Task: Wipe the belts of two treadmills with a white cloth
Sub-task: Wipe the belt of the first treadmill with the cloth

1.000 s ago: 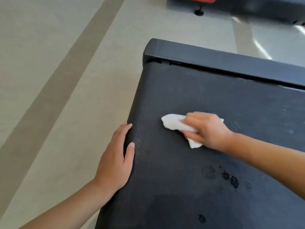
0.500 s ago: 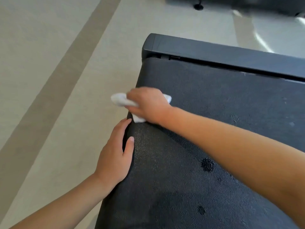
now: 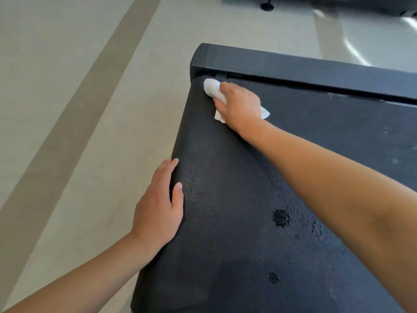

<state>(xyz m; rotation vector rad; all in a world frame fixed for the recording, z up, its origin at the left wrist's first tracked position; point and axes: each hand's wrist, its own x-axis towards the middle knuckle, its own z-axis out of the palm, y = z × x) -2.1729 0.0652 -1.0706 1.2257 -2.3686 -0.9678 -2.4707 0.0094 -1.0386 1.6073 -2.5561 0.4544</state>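
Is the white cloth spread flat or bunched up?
Bunched up: the white cloth is crumpled under the right hand, with ends poking out either side, on the belt.

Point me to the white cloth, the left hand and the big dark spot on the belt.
white cloth (image 3: 211, 86): head view, bunched end showing past the fingers.
left hand (image 3: 158, 211): head view, back of the hand.
dark spot (image 3: 281, 217): head view, centre of the spot.
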